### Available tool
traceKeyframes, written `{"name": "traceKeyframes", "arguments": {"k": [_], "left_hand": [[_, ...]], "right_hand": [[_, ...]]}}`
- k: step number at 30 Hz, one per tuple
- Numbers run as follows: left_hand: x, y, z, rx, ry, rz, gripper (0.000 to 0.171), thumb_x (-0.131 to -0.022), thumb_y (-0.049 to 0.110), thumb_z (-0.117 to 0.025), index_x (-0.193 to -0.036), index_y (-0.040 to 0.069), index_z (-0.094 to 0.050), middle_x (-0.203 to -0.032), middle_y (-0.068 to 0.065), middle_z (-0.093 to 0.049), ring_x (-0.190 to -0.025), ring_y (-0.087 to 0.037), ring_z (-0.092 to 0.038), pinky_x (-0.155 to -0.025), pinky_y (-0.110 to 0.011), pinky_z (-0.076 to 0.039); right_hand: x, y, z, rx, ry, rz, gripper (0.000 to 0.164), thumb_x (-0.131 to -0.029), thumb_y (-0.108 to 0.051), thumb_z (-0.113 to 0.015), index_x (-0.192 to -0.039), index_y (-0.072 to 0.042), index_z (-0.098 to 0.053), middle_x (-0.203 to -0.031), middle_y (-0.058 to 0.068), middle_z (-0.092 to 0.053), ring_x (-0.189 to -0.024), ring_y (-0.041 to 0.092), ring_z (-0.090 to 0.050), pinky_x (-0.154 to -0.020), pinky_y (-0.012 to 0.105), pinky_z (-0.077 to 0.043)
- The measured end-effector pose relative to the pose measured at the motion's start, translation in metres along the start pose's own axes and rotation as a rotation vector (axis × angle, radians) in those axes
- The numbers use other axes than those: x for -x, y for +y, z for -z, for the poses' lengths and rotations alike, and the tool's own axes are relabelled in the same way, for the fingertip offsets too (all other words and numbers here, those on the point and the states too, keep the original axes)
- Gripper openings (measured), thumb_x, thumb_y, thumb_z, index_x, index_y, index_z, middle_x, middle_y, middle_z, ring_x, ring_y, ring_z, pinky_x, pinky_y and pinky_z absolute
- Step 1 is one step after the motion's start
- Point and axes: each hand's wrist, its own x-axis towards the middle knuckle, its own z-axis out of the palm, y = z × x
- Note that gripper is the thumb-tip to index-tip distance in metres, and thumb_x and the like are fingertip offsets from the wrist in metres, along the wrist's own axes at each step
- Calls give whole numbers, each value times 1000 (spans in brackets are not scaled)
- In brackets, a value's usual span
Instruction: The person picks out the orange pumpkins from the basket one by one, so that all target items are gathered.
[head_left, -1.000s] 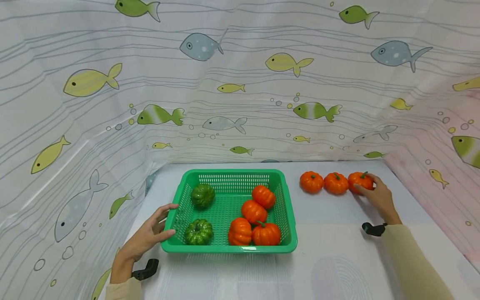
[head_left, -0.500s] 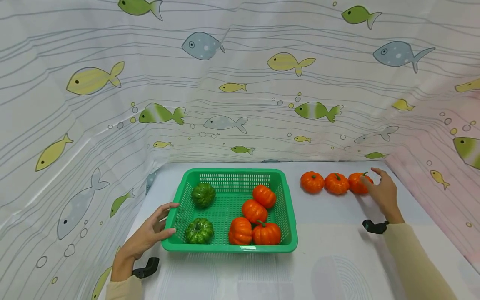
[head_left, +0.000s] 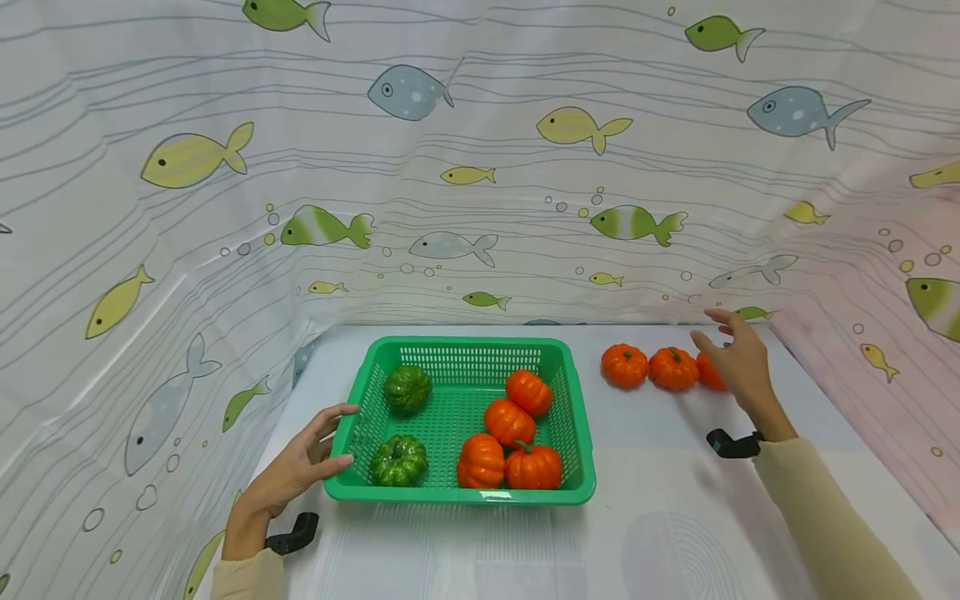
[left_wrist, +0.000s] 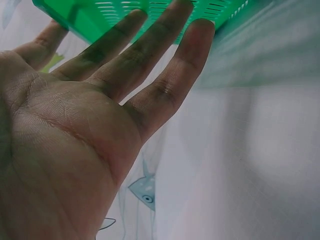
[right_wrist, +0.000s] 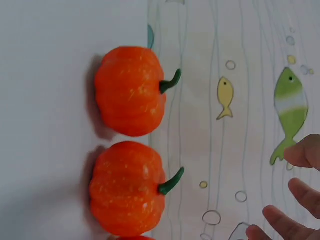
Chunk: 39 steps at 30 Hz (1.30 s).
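Observation:
My left hand (head_left: 294, 468) is at the left side of a green plastic basket (head_left: 461, 497), fingers and thumb spread, tips at its rim. The left wrist view shows the extended fingers (left_wrist: 165, 92) against the slotted basket wall. Two green pumpkins (head_left: 399, 461) sit in the left part of the basket, several orange ones (head_left: 508, 422) in the right part. My right hand (head_left: 741, 364) is raised with spread fingers, holding nothing. It partly hides the rightmost orange pumpkin (head_left: 709, 372) of a row on the table. Beside that one are a middle pumpkin (head_left: 672, 368) and a left pumpkin (head_left: 624, 366).
The white table (head_left: 637, 467) carries the basket and the row. A fish-print curtain (head_left: 525, 250) encloses the table at the back and both sides. Black wrist cameras (head_left: 733, 444) are worn on both wrists.
My right hand has let go of the rightmost orange pumpkin, lifted off it and moved slightly left above the row. My left hand has stayed at the basket rim.

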Motion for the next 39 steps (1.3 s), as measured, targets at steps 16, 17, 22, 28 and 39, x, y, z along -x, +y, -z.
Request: {"name": "traceKeyframes", "arguments": {"k": [16,17,22,28,39], "left_hand": [[0,-1,1,0,1,-19,69,-102,5,-62,-161,16,-27,-169,-21,-7,-149,-60,-6,-106,-77,-32],[0,0,1,2,1,-19,69,-102,5,-62,-161,16,-27,-169,-21,-7,-149,-60,-6,-105,-77,-33],[1,0,0,8,-1,-15,68,-103,6,-61,-161,16,-27,-169,-21,-7,-148,-61,-7,-104,-78,-34],[2,0,0,15,-2,-12,68,-103,6,-61,-161,16,-26,-169,-21,-7,-148,-61,-7,-104,-78,-33],[1,-1,0,-25,-11,-30,67,-104,4,-59,-161,14,-26,-168,-24,-4,-148,-62,1,-106,-82,-24]], "right_hand": [[15,-62,-30,-16,-188,238,57,-101,-25,-70,-149,-3,-48,-149,22,-48,-130,45,-50,-106,63,-44],[16,-65,-33,-17,-205,249,57,-101,-25,-70,-149,-3,-48,-150,22,-48,-130,45,-50,-106,63,-44],[20,-80,-44,-27,-278,291,58,-100,-25,-70,-150,-6,-47,-151,20,-47,-132,43,-50,-106,63,-45],[25,-95,-59,-21,-326,330,58,-99,-28,-73,-150,-11,-49,-150,16,-49,-131,40,-52,-104,62,-47],[38,-122,-82,-58,-409,454,57,-97,-22,-75,-147,-10,-51,-146,13,-52,-126,38,-56,-100,56,-52]]}}
